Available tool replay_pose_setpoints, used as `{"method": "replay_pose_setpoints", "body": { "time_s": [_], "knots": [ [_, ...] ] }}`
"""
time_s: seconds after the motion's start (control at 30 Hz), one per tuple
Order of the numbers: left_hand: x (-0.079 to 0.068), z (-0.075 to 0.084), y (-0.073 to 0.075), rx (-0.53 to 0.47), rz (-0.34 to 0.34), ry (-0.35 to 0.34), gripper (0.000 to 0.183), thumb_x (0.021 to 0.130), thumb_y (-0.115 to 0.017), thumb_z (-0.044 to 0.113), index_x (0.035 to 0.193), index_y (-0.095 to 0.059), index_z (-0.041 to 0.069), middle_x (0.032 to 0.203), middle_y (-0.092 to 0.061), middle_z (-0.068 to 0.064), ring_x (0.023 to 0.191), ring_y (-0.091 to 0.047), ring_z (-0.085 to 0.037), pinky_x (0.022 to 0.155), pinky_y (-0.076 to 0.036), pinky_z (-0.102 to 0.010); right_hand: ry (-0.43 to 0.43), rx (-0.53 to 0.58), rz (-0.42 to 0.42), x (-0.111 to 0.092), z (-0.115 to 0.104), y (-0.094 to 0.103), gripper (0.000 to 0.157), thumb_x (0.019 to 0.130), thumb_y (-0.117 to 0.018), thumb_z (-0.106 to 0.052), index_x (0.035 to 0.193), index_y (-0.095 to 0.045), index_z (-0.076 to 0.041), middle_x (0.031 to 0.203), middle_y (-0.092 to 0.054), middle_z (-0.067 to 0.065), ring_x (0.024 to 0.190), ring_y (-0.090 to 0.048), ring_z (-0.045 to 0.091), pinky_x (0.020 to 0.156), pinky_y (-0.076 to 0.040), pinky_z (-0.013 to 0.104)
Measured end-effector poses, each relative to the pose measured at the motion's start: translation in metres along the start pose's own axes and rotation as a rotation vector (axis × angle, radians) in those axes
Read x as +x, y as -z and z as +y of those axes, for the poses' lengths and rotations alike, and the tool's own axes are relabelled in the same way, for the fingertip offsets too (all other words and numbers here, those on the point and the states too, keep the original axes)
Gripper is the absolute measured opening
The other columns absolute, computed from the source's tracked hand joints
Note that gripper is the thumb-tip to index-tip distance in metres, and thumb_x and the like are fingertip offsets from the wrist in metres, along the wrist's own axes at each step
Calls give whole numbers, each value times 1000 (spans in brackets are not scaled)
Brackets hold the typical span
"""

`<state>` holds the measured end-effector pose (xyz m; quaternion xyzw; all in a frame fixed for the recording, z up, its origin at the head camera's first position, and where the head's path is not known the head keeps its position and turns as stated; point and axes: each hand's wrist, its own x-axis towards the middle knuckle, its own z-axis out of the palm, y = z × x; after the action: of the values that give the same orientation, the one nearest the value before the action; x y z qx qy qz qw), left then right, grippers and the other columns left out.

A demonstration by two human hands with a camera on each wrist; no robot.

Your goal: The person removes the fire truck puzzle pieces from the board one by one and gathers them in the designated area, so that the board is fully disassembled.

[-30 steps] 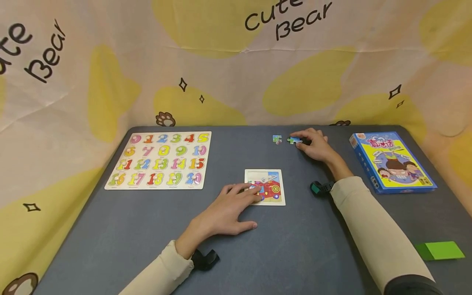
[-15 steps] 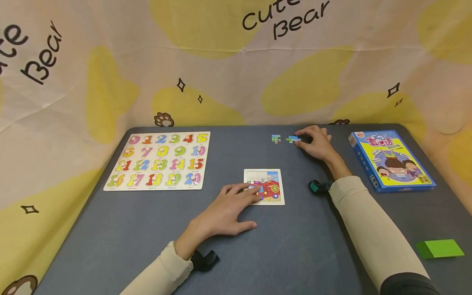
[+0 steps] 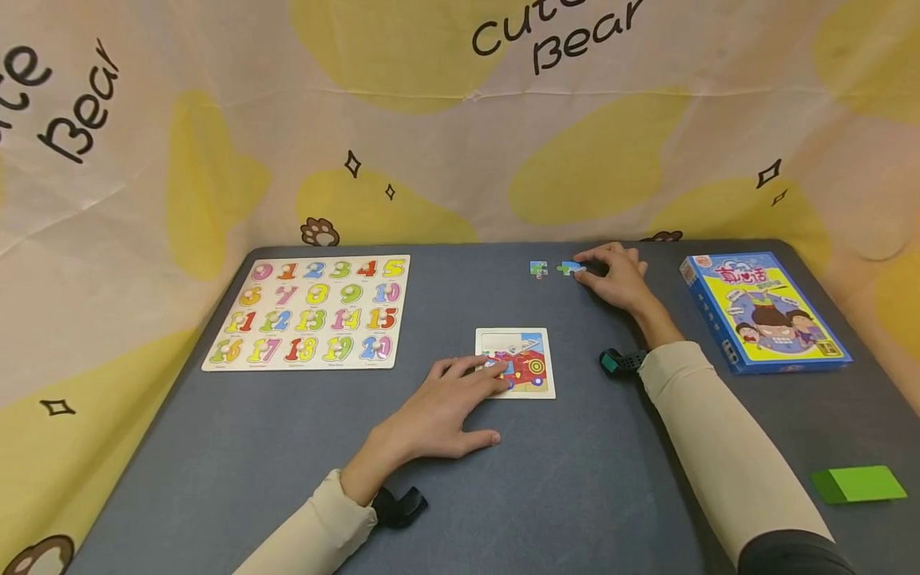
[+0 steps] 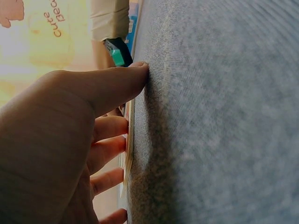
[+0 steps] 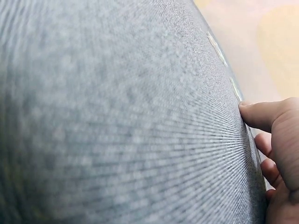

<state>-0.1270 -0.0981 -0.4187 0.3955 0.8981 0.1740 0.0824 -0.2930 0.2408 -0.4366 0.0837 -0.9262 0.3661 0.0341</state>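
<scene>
My left hand [image 3: 449,407] rests with its spread fingers on a small framed jigsaw puzzle [image 3: 532,371] showing a red vehicle. Its thumb lies off the frame, at the table surface in the left wrist view. At the back of the table, my right hand [image 3: 616,278] pinches the right end of a blue and green puzzle piece [image 3: 565,269] between thumb and index finger. Just left of it lies another puzzle piece [image 3: 538,269]. Part of the framed picture is hidden under the left fingers, and its upper left shows a pale bare area.
A number peg board [image 3: 309,315] lies at the left on the grey table [image 3: 503,503]. To the right is a blue and yellow box [image 3: 769,315], with a green block [image 3: 860,485] nearer the front. A printed cloth [image 3: 431,120] hangs behind the table.
My right fingertips have shifted slightly right along the puzzle piece to its right end, uncovering more of it. The left hand stays on the framed puzzle.
</scene>
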Motion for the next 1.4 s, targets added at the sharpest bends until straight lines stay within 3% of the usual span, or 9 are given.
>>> {"method": "replay_pose_setpoints", "body": {
  "time_s": [0.3, 0.43, 0.5, 0.67, 0.9, 1.07, 1.17, 1.27, 1.4],
  "knots": [
    [0, 0, -1, 10, 1, 1, 65, 91, -71, 48, 147, -53, 22, 167, -34, 5, 152, -30, -21, 120, -23, -51, 12, 98, 49, -5, 3, 2, 36, 99, -67, -22, 131, -67, -7, 139, -53, 21, 122, -34, 41, 102, -11, 60],
    [0, 0, -2, 13, 14, -11, 64, 91, -72, 48, 146, -54, 21, 166, -36, 3, 152, -31, -24, 120, -24, -53, 42, 185, 54, -14, 4, 4, 34, 100, -66, -20, 130, -67, -5, 140, -55, 22, 127, -35, 41, 112, -4, 67],
    [0, 0, -2, 13, 20, -13, 64, 91, -72, 47, 146, -55, 20, 165, -37, 2, 152, -31, -24, 119, -24, -53, 59, 205, 44, -20, 4, 4, 34, 101, -65, -19, 131, -66, -4, 141, -55, 22, 131, -36, 42, 116, -6, 68],
    [0, 1, -1, 10, 16, -4, 64, 91, -72, 47, 146, -55, 20, 165, -37, 2, 152, -32, -24, 119, -24, -54, 75, 197, 3, -34, -1, 2, 34, 101, -64, -19, 132, -65, -4, 141, -57, 22, 135, -43, 41, 115, -26, 60],
    [0, 1, 2, 0, 8, -1, 66, 91, -72, 47, 148, -53, 19, 165, -37, 2, 151, -32, -25, 118, -25, -54, 114, 130, -41, -50, -17, -6, 35, 99, -66, -18, 132, -65, -6, 140, -59, 20, 135, -46, 40, 115, -30, 59],
    [0, 1, 4, -6, 6, -3, 66, 92, -72, 47, 149, -53, 19, 165, -38, 2, 151, -32, -26, 118, -25, -55, 209, 133, -22, -58, -33, -15, 26, 96, -70, -14, 121, -72, -7, 120, -70, 13, 109, -63, 20, 97, -48, 37],
    [1, 1, 4, -5, 6, -5, 66, 92, -71, 47, 148, -53, 19, 165, -37, 2, 151, -32, -25, 119, -24, -55, 277, 150, -80, -62, -42, -17, 22, 94, -72, -12, 115, -75, -8, 110, -73, 8, 97, -63, 13, 87, -50, 31],
    [1, 1, 3, -3, 6, -8, 66, 92, -71, 47, 149, -53, 19, 165, -38, 2, 151, -32, -25, 119, -24, -54, 339, 129, -190, -65, -51, -20, 21, 91, -75, -10, 113, -76, -11, 114, -73, 6, 106, -62, 19, 95, -48, 41],
    [1, 1, 2, 4, 11, -12, 66, 92, -71, 47, 148, -53, 19, 164, -38, 1, 151, -33, -25, 119, -25, -54, 376, 50, -306, -71, -61, -23, 25, 86, -80, -14, 110, -78, -19, 127, -68, 7, 121, -50, 27, 101, -33, 52]
  ]
}}
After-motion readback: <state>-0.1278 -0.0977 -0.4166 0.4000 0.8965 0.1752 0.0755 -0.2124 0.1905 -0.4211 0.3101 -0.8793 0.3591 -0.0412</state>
